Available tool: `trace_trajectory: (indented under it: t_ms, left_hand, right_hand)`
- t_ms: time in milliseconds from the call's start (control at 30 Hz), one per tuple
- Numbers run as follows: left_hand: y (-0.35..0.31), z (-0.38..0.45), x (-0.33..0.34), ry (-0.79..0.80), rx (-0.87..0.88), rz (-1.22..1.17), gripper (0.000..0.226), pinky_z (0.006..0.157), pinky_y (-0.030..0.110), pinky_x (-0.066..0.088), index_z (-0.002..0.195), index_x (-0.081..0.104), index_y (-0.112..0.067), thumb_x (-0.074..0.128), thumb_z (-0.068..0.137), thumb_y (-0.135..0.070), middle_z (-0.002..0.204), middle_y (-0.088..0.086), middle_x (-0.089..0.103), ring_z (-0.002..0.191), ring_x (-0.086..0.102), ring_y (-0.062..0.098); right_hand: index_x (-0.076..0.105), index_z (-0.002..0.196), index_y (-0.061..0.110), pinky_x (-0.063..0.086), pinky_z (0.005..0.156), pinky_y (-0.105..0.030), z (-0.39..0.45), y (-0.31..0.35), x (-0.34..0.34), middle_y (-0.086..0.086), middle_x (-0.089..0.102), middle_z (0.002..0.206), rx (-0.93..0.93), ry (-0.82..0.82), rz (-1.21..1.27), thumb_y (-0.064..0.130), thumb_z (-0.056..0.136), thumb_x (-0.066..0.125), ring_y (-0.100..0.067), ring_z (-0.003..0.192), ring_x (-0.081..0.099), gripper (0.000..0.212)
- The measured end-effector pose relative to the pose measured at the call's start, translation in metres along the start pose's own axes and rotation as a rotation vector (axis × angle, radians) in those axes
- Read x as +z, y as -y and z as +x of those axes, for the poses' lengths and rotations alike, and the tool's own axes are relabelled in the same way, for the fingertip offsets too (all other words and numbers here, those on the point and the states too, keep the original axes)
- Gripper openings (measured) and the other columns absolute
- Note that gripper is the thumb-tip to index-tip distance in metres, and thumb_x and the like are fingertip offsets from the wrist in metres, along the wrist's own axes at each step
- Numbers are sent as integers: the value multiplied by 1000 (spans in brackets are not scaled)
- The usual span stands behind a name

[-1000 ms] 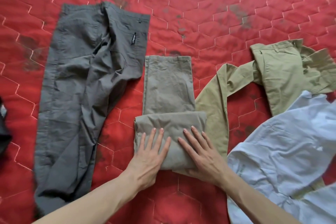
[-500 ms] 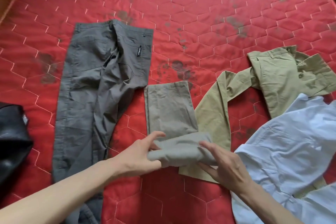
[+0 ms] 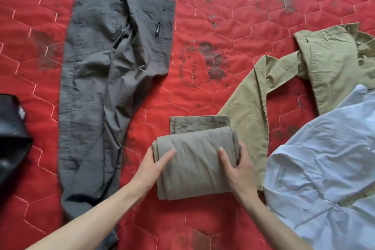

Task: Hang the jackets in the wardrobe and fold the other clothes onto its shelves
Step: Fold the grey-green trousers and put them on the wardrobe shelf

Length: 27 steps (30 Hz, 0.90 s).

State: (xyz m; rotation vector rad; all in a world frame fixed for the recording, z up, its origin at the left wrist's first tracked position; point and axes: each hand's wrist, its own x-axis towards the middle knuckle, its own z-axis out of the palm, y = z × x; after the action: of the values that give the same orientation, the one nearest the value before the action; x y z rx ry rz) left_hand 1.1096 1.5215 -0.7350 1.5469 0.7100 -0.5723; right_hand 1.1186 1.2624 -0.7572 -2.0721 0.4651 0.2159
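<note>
Head view: left hand [image 3: 151,165] and right hand [image 3: 239,170], fingers curled around folded taupe cotton trousers [image 3: 194,164] on red quilted bed [image 3: 203,26].

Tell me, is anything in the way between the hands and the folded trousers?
No. The left hand and right hand already grip the sides of the folded khaki trousers. The wardrobe is out of view.

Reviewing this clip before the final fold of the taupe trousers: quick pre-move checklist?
1. Left hand grips the bundle's left edge: ok.
2. Right hand grips the right edge: ok.
3. Folded taupe trousers rolled evenly, edges aligned: ok.
4. Unfolded end lies flat ahead: ok.
5. Olive trousers clear of the bundle: not ok, they touch it.
6. Wardrobe shelf free: cannot tell, out of view.
</note>
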Motion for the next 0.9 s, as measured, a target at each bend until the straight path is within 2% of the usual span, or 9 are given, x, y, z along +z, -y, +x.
trace_trajectory:
  t_ms: [33,100,200,333,433,533,633,767,900]
  left_hand:
    - [2,-3,4,10,15,67,66,101,29,50,132,55,-32,86,78,-51,124,-12,71,113,66,-2]
    - [6,-6,9,34,61,150,65,104,29,50,138,45,-35,82,86,-41,127,-16,67,114,64,-5]
    - [8,-5,13,15,184,214,54,109,34,49,142,43,-36,72,96,-37,128,-18,68,118,64,-3]
    - [2,2,21,-41,284,276,49,106,47,50,143,44,-39,66,100,-36,124,-17,70,119,65,6]
    - [-3,8,32,-99,283,218,38,101,49,53,135,49,-40,65,101,-34,115,-20,72,112,68,5]
    - [-3,17,39,-183,257,136,27,97,46,56,121,58,-32,70,98,-28,106,-18,73,104,70,3]
    - [1,23,44,-238,251,111,28,98,52,55,118,58,-33,69,92,-40,103,-9,73,109,69,17]
    - [5,21,44,-270,282,97,23,99,52,54,117,57,-34,68,97,-34,105,-10,71,109,68,18]
    - [-2,27,39,-331,360,123,14,94,49,55,111,61,-26,69,99,-22,103,-4,71,100,69,16]
  right_hand:
    - [53,124,29,52,93,-36,-1,-7,5,11,71,111,16,6,-58,71,88,60,-18,107,68,56]
    - [48,133,20,51,95,-43,0,-15,9,-5,69,122,14,4,-144,80,88,42,-30,113,65,75]
    - [39,144,13,49,97,-45,-4,-16,9,-16,63,133,-47,-51,-151,76,92,34,-35,120,61,82]
    - [32,150,6,44,102,-43,-9,-20,11,-25,53,145,-34,-125,-108,85,91,22,-41,130,55,99]
    - [34,149,6,42,106,-41,0,-17,16,-23,51,148,-26,-160,-91,71,96,31,-40,134,53,84]
    - [37,147,11,44,106,-47,12,-19,22,-21,55,144,-13,-179,-158,56,102,36,-41,130,54,63]
    - [43,142,12,45,104,-52,17,-23,23,-20,59,132,-67,-202,-194,51,103,38,-42,121,55,56]
    - [41,139,19,47,103,-48,24,-22,21,-14,59,127,-169,-192,-172,47,104,41,-36,118,57,45]
    - [44,138,14,45,104,-39,34,-15,26,-14,60,125,-266,-262,-136,38,106,44,-28,118,57,40]
